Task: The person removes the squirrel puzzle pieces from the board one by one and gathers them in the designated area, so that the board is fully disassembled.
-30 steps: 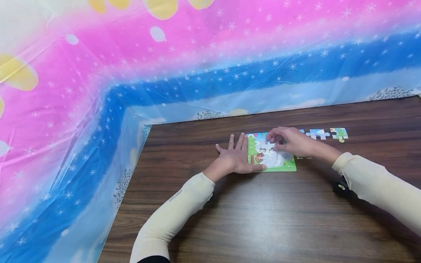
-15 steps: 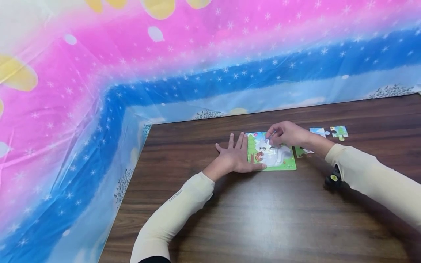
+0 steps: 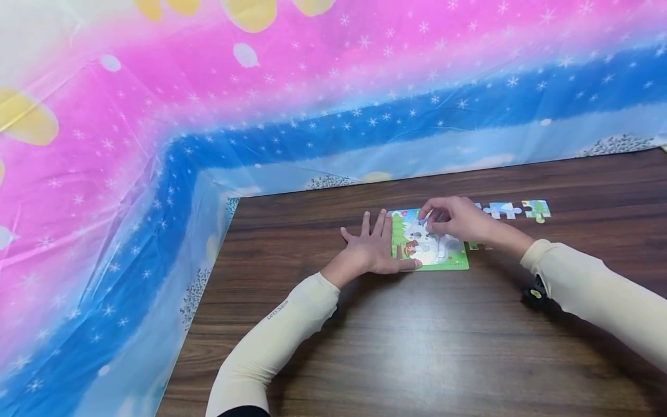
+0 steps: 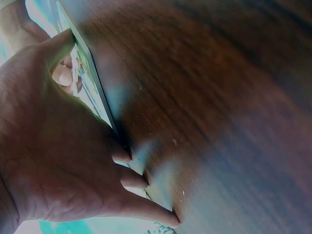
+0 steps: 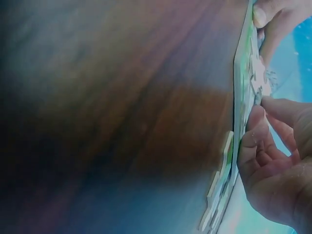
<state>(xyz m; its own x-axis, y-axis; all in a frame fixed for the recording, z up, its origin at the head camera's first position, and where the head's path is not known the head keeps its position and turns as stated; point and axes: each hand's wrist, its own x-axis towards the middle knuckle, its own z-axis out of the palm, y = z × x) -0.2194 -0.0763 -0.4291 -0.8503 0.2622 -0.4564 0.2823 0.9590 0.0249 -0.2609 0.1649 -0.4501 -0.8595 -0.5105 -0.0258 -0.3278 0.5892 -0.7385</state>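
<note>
A jigsaw puzzle board [image 3: 453, 263] with a green border and a white animal picture lies on the wooden table. My left hand [image 3: 369, 252] is spread at its left side, the thumb resting on the lower border and the fingers on the table. Over the board's upper right part, my right hand [image 3: 455, 219] pinches a puzzle piece [image 5: 258, 95] between thumb and fingertips. That piece is mostly hidden by the fingers in the head view. The right wrist view shows the piece close to the board's surface.
Loose puzzle pieces lie right of the board: a blue and white one [image 3: 502, 210], one with a green tree [image 3: 537, 209], and a green one [image 3: 480, 245] partly under the right wrist. A snowflake-patterned cloth [image 3: 333, 139] hangs along the table's back edge.
The right hand shifts slightly over the board, up and then back down a little, with its fingertips staying near the same spot. The left hand stays in place.
</note>
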